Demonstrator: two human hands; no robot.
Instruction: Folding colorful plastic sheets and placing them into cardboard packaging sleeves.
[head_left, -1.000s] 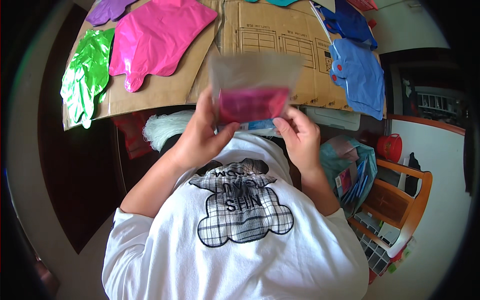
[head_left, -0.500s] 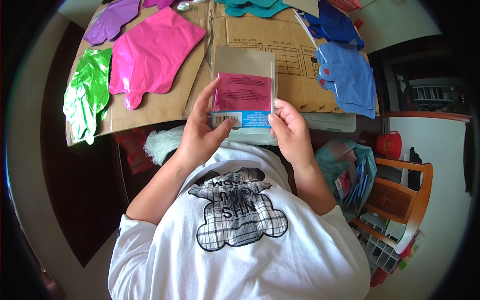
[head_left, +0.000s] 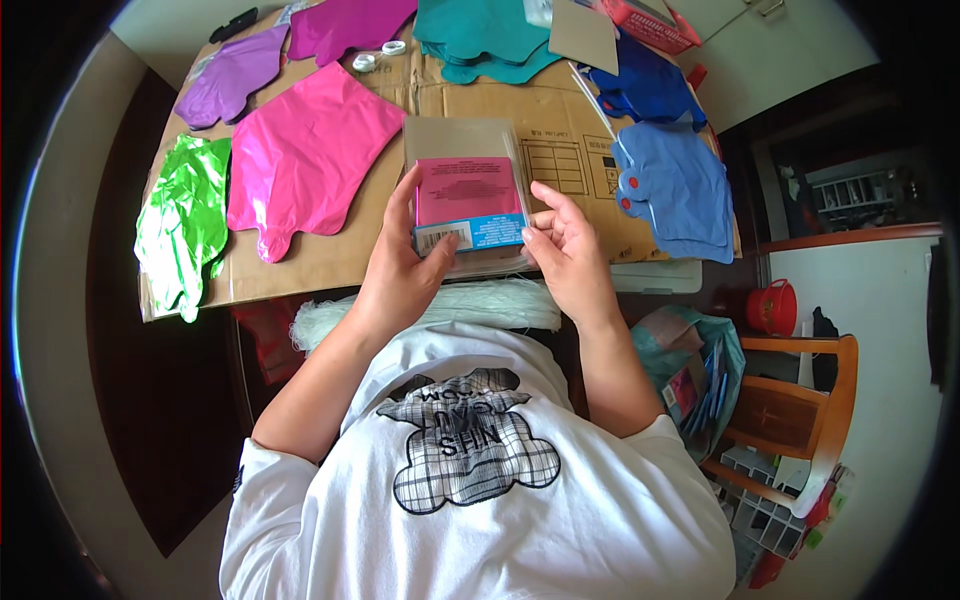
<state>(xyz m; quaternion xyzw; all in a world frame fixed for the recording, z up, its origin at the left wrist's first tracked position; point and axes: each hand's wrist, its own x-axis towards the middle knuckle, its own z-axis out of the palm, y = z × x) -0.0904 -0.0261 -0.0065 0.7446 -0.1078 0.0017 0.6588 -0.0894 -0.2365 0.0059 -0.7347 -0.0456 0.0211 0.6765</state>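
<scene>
In front of my chest, over the table's near edge, is a clear plastic packet (head_left: 465,195) with a folded pink sheet, a grey-brown card behind it and a blue label strip along the bottom. My left hand (head_left: 405,250) grips its left side, thumb across the label's barcode. At the lower right corner, my right hand (head_left: 568,245) pinches the edge between thumb and curled fingers, its index finger lifted away. A flat pink foil piece (head_left: 310,160), shaped like a deflated balloon, lies left of the packet. Beside it is a shiny green foil piece (head_left: 183,220).
Brown cardboard (head_left: 340,270) covers the table. Along the back are purple (head_left: 230,80), magenta (head_left: 345,30) and teal foil pieces (head_left: 480,40); blue ones (head_left: 675,185) lie right. White ribbon rolls (head_left: 378,57) sit behind. A teal bag (head_left: 690,370) of packets and a wooden chair (head_left: 790,410) stand right.
The packet has come down and tilts slightly, lower on its left. My right index finger has lifted off its edge. The view has shifted, showing more of the table's far side.
</scene>
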